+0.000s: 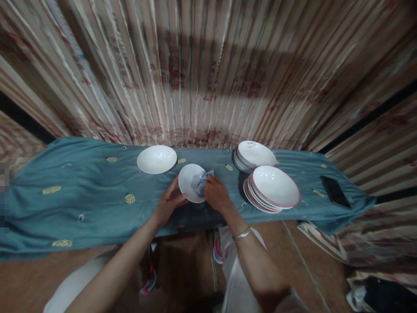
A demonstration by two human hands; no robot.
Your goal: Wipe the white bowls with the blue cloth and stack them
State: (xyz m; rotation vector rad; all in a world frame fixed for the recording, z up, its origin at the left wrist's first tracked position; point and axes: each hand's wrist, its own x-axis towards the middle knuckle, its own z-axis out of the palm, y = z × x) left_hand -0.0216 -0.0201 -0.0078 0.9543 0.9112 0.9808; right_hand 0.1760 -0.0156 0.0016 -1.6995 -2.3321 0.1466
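A small white bowl (pixel 186 179) is tilted toward me above the front middle of the cloth-covered table. My left hand (pixel 170 201) grips its left rim, thumb along the near edge and fingers behind it. Bunched in my right hand (pixel 215 191) is a light blue cloth (pixel 198 184), pressed against the inside of the bowl on its right side. Behind and to the left lies a white oval-looking dish (pixel 157 159). To the right of my hands stands a stack of red-rimmed white bowls (pixel 275 187), with a stack of flower-patterned white dishes (pixel 256 154) behind it.
A teal tablecloth (pixel 97 187) with yellow pineapple prints covers the narrow table. On its right end lies a black phone (pixel 335 191). A pleated curtain (pixel 195 78) hangs along the back edge, and dark bars slant at both sides.
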